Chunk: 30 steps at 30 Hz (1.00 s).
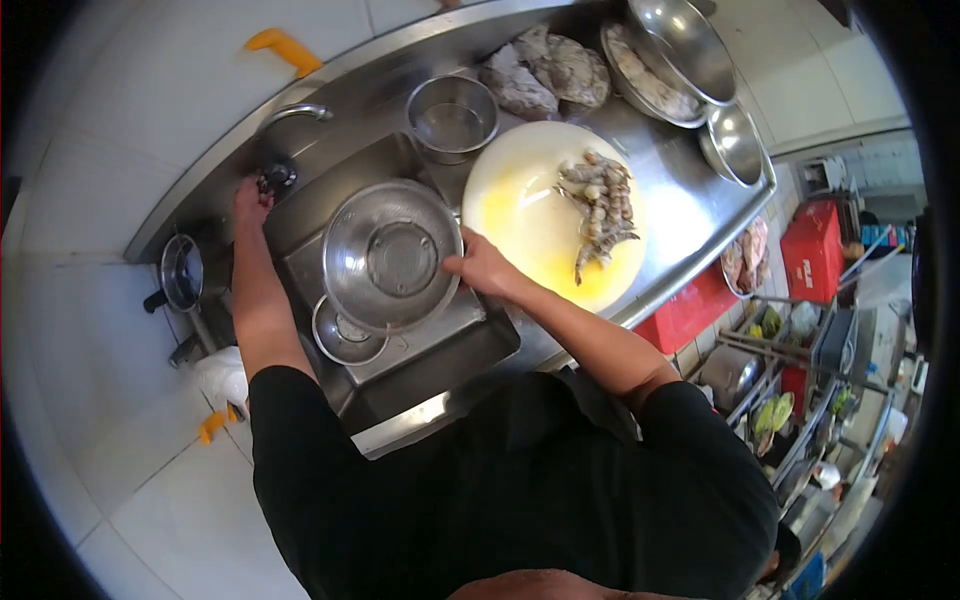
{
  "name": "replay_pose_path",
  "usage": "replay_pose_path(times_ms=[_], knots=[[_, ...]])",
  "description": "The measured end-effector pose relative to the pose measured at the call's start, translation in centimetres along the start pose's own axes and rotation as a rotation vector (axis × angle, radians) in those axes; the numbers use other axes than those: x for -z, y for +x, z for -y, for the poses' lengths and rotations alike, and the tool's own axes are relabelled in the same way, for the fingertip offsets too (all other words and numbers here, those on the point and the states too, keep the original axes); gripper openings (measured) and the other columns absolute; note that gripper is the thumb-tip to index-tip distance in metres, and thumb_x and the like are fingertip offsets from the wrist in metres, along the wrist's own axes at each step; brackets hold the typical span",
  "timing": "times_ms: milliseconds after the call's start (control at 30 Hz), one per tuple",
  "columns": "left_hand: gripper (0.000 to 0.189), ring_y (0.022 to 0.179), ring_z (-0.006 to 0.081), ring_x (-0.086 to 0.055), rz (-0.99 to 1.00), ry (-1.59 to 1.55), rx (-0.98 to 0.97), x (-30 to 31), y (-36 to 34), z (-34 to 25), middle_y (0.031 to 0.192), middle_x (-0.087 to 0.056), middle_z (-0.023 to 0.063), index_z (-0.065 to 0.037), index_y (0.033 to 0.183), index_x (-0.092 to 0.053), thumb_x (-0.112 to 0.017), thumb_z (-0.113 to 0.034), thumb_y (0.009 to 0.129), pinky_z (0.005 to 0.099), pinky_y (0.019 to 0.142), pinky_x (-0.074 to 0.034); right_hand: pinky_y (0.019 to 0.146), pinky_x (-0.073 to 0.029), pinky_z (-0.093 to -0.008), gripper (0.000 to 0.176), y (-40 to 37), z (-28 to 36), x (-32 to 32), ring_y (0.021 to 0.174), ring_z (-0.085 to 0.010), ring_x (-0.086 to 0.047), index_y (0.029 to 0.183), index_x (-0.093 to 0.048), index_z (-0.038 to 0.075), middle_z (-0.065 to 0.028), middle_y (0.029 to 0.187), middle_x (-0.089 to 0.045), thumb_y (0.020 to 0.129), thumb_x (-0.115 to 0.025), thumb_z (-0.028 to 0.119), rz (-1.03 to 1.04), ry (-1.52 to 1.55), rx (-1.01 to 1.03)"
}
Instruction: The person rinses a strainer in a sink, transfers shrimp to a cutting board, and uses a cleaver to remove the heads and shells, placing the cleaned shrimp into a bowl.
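My right hand point(482, 264) grips the right rim of a large metal colander point(345, 245), which is over the sink point(420, 375). At the back left, my left hand point(254, 200) is closed at a dark tap knob point(279, 178), beside the curved faucet point(300, 110). Under the colander's lower left edge sits a smaller metal strainer point(345, 345). A round white cutting board point(510, 190), stained yellow, lies right of the sink with a pile of shrimp point(603, 205) on it.
A metal pot point(452, 115) stands behind the sink, near plastic bags point(560, 72). Metal bowls point(685, 45) are at the counter's back right. A pan point(182, 272) is at the far left. Red crates point(812, 250) and shelves stand beyond the counter's right edge.
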<state>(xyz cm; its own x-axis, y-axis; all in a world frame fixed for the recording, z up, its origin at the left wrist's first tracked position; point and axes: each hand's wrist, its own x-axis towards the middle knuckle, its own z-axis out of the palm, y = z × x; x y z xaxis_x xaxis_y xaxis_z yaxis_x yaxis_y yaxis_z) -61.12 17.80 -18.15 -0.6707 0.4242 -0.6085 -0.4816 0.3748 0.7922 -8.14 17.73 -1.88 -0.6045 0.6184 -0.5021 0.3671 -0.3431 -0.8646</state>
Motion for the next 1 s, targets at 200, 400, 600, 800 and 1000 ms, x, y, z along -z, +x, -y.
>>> replay_pose_path(times_ms=[200,400,600,800,1000], knots=[[0.038,0.088,0.0309,-0.072,-0.249,1.377,-0.402,-2.5,-8.7,-5.8,0.099,-0.075,0.0146,-0.003,0.105,-0.073,-0.068,-0.039,0.093,0.0428,0.083,-0.057,0.065,-0.063,-0.0362,0.054,5.6,0.8,-0.3,0.086,-0.0269,-0.073,0.131,-0.052,-0.010,-0.0209,0.112,-0.069,0.084,-0.068,0.012,-0.127,0.127,0.081],[0.027,0.106,0.0368,-0.068,-0.232,0.600,-1.390,-10.0,-25.0,-9.8,0.112,-0.074,0.0144,-0.009,0.111,-0.076,-0.071,-0.031,0.095,0.0456,0.096,-0.053,0.061,-0.064,-0.0374,0.057,7.6,2.4,-1.0,0.083,-0.0285,-0.073,0.134,-0.046,-0.010,-0.0239,0.116,-0.067,0.085,-0.067,0.009,-0.150,0.270,-0.073],[0.029,0.100,0.0307,-0.065,-0.232,0.886,-1.676,-14.8,-24.5,-8.8,0.093,-0.072,0.0068,-0.008,0.087,-0.076,-0.076,-0.037,0.091,0.0467,0.094,-0.047,0.062,-0.064,-0.0437,0.057,10.4,-0.5,-2.6,0.083,-0.0367,-0.074,0.138,-0.045,-0.006,-0.0248,0.115,-0.069,0.087,-0.065,0.008,-0.250,0.186,0.018],[0.037,0.084,0.0303,-0.064,-0.135,0.878,-1.543,-11.4,-24.9,-7.5,0.071,-0.065,0.0076,-0.005,0.061,-0.063,-0.077,-0.024,0.090,0.0423,0.089,-0.047,0.097,-0.052,-0.0508,0.067,10.4,-0.8,-2.3,0.113,-0.0472,-0.064,0.150,-0.044,0.007,-0.0262,0.134,-0.060,0.085,-0.054,-0.001,-0.390,-0.504,0.577],[0.012,0.098,0.0217,-0.064,-0.443,-0.056,-1.486,-9.8,-27.5,-2.3,0.102,-0.069,0.0077,-0.002,0.101,-0.070,-0.070,-0.013,0.097,0.0393,0.092,-0.047,0.103,-0.049,-0.0507,0.068,11.2,2.0,-4.5,0.124,-0.0442,-0.059,0.152,-0.046,0.013,-0.0238,0.141,-0.057,0.086,-0.050,-0.003,-0.201,-0.661,0.560]])
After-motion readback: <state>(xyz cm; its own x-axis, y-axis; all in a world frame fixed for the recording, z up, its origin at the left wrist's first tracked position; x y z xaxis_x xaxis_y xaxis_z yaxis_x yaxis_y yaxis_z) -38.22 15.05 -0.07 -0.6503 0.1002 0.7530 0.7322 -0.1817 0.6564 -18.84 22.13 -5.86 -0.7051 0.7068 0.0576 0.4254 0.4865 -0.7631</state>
